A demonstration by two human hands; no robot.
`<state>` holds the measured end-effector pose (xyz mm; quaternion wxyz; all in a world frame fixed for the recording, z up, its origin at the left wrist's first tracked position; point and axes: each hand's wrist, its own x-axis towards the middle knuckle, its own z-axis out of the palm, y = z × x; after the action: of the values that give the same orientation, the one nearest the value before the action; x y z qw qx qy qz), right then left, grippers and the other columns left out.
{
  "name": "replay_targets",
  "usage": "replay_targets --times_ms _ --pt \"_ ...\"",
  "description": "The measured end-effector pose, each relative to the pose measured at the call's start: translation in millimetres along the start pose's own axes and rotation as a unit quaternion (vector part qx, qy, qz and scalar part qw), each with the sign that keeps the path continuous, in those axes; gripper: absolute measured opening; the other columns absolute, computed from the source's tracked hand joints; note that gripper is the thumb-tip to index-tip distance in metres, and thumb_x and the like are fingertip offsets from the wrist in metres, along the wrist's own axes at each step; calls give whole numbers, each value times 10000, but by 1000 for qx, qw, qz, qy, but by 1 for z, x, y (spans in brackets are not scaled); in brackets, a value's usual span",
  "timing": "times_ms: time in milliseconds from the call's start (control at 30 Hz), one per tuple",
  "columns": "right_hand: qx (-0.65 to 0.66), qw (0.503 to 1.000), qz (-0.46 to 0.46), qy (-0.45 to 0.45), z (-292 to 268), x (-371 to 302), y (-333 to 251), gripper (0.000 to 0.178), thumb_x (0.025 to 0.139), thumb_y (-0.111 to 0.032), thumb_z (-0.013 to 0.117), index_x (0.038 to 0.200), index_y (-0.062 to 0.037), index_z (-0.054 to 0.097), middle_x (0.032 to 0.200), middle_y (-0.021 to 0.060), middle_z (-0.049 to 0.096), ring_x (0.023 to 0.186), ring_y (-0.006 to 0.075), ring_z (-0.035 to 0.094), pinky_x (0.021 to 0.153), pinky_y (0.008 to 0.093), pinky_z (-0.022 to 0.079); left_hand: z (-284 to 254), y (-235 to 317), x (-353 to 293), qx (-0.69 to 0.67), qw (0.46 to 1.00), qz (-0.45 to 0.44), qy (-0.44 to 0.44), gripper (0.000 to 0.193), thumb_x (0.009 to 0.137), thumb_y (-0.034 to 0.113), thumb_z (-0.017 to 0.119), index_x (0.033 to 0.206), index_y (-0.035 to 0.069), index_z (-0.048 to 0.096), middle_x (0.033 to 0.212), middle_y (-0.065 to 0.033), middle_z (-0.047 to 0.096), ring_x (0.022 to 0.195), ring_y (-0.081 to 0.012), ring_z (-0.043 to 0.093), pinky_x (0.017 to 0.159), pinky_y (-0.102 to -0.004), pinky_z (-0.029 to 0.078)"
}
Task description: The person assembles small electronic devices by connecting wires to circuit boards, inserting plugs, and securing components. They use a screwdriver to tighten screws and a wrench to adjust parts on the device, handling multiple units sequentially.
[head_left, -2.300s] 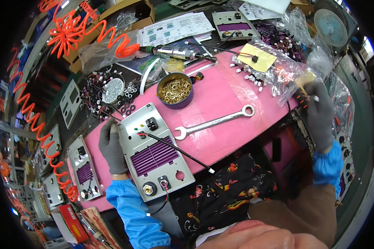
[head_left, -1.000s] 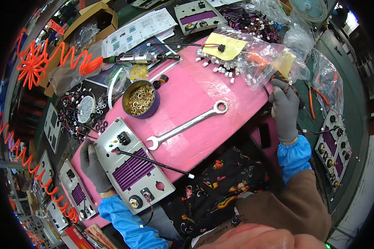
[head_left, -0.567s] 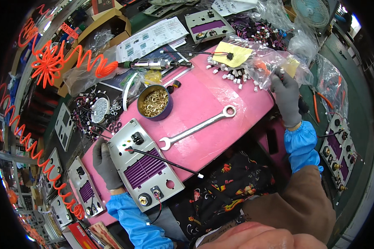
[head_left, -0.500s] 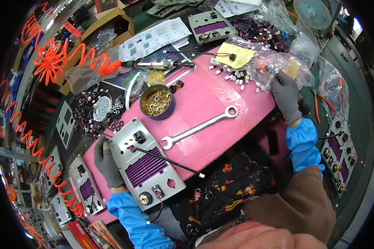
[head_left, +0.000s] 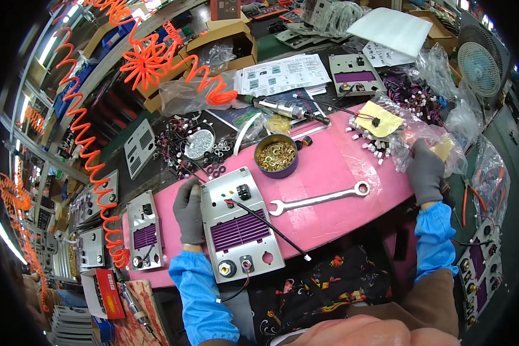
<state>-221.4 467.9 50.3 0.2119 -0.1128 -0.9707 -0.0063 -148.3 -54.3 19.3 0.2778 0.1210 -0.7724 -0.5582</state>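
My left hand (head_left: 188,212), in a grey glove, grips the left edge of a silver metal panel (head_left: 254,199) tilted at the pink mat's front edge. The panel has a purple slatted grille, a black switch, a brass-centred connector and a black cable (head_left: 279,232) ending in a white plug. My right hand (head_left: 427,173), also gloved in grey, is at a clear plastic bag (head_left: 406,138) on the mat's right end. Its fingers are closed, partly hidden around the bag's edge; what they hold cannot be made out. A combination wrench (head_left: 323,200) lies between my hands.
A round tin (head_left: 276,168) of brass-coloured nuts and washers stands on the pink mat (head_left: 352,225). A power screwdriver (head_left: 285,108) lies behind it. Similar panels (head_left: 144,230) sit left, far and right. Pliers (head_left: 466,202) lie at right; a coiled orange air hose (head_left: 101,190) hangs left.
The whole scene has shifted rightward and rotated slightly as my head moved. My left hand still grips the panel, and my right hand stays at the plastic bag.
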Motion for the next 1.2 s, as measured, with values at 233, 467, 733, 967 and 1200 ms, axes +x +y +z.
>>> replay_targets --times_ms 233,467,733,967,1200 --pt "12 999 29 40 -58 -39 10 194 874 -274 624 900 -95 554 725 160 658 668 388 662 582 505 491 -2 -4 -6 55 998 -9 -4 268 979 139 612 1199 -4 669 1109 -75 687 980 -139 623 873 -277 502" --pt "12 997 19 77 -71 -49 17 166 876 -259 605 914 -103 566 739 162 642 671 386 647 592 498 490 2 -11 -5 -14 999 -39 -10 283 992 142 585 1221 -15 641 1087 -76 664 951 -144 613 848 -283 510" --pt "-35 992 69 95 -94 -79 33 170 863 -275 661 886 -122 591 722 107 647 637 331 644 563 456 477 -4 -7 -6 41 999 -1 -5 299 997 181 596 1218 -16 641 1109 -87 662 985 -155 608 878 -296 500" --pt "320 945 -4 68 -113 -94 -35 125 808 -79 678 918 -60 621 693 95 611 599 195 646 542 333 491 -15 19 -6 -49 971 121 199 261 1026 141 530 1212 -21 615 1148 -107 655 1051 -176 616 940 -318 507" --pt "583 745 -310 -94 -99 -66 -189 120 812 -128 694 875 -87 601 683 104 621 578 251 653 505 382 487 0 106 -45 67 980 50 -181 667 966 561 554 1208 -54 639 1160 -152 671 1118 -249 617 1007 -379 453"
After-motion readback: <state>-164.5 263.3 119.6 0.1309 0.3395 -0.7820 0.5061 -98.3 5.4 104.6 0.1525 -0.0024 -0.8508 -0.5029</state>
